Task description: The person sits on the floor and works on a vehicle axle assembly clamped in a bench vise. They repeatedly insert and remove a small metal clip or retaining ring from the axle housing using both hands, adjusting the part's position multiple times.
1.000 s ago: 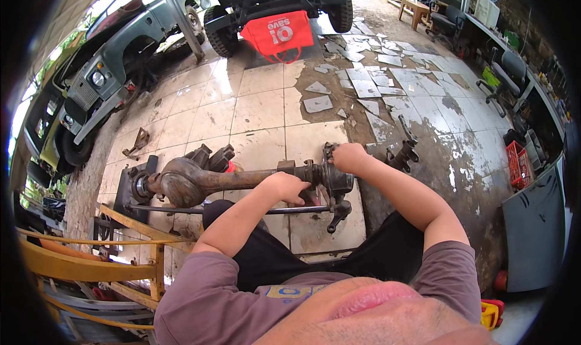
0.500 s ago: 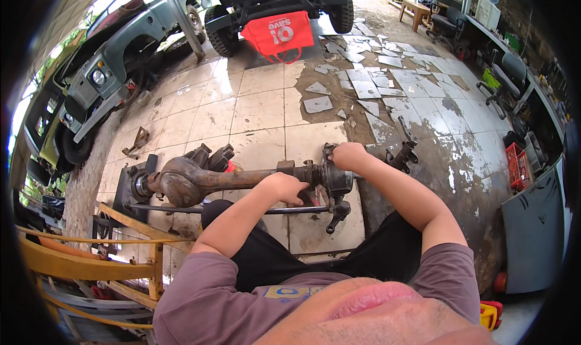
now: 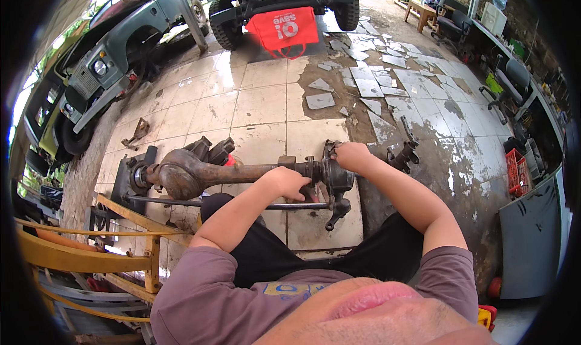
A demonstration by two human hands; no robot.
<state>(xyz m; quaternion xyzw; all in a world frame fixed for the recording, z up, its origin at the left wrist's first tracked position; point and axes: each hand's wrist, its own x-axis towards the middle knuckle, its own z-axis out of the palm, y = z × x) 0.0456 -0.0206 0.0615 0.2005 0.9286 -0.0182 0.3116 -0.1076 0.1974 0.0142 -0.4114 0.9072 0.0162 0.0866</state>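
A rusty vehicle axle housing (image 3: 236,173) with a round differential bulge lies crosswise on the floor in front of me. At its right end sits a dark, greasy steering knuckle (image 3: 340,179). My right hand (image 3: 354,157) is closed, its fingers curled on the top of the knuckle; the fingertips are partly hidden. My left hand (image 3: 285,183) is at the near side of the axle tube by the flange (image 3: 311,171). Its thumb is spread from the fingers, and some fingers are hidden. A long tie rod (image 3: 290,206) runs along the near side, below my left hand.
Another dark metal part (image 3: 404,154) lies right of the axle, and a small bracket (image 3: 137,132) beyond it to the left. Yellow metal framing (image 3: 91,262) stands at my left. Broken tiles (image 3: 366,85) cover the floor ahead, near a red bag (image 3: 282,30) on a vehicle chassis.
The whole view has shifted slightly. My hands keep nearly the same places on the axle, and the axle has not visibly moved.
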